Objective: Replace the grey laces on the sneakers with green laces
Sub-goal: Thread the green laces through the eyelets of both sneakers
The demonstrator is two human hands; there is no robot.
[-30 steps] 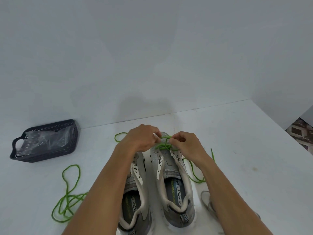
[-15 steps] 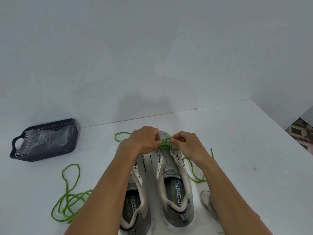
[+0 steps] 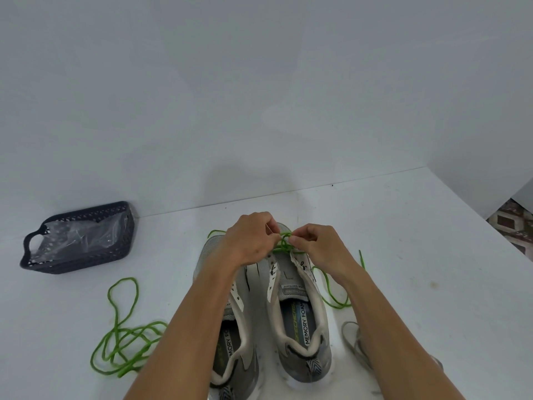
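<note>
I see left hand point(image 3: 250, 239) and right hand point(image 3: 318, 246) both pinching green lace point(image 3: 284, 240) | toe eyelets, right sneaker point(image 3: 300, 307) | risk: uneven pull leaves lopsided ends

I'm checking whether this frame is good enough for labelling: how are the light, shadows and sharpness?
Head view: soft, even light; a faint shadow on the wall above the hands; wide-angle bending at the edges; the green lace and sneaker print stay sharp.

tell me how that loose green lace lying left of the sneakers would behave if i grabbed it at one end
The spare green lace lies in slack, overlapping loops on the table, so it is probably floppy and would trail rather than lift whole. It looks thin, likely very light. The crossed loops might snag into a tangle.
</note>
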